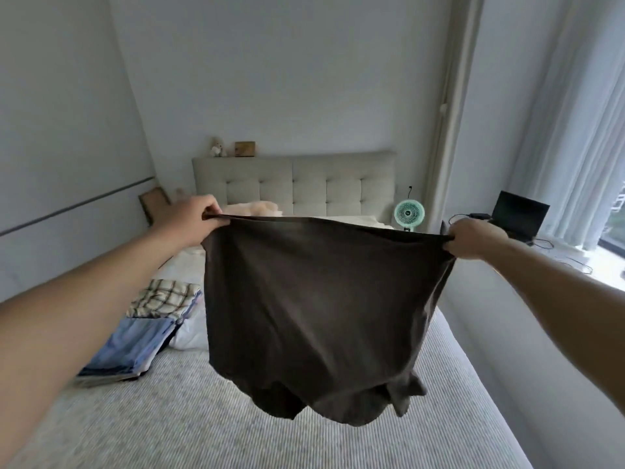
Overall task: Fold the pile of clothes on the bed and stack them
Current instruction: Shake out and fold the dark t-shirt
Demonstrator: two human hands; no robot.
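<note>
The left hand pinches one top corner of a dark brown garment, fingers curled over the hem; the right hand has its grip clamped on the opposite corner. Both arms reach forward, so the top edge runs taut between them and the soft, matte cloth hangs in loose folds, its ragged lower edge in the air above the bed.

The bed is covered by a pale grey spread with fine ribbed lines. On its left side lies a stack of folded clothes: light blue pieces low down, a cream and dark checked piece on top. Just beside it sits a crumpled white cloth. Behind the garment, a peach-coloured pillow rests against a tufted beige headboard, whose top ledge carries a small pale toy figure and a wooden block.

To the right of the bed a round mint-green fan stands upright. Further right, an open black laptop and trailing cables lie on a white window ledge under sheer white curtains. The walls are plain white.
</note>
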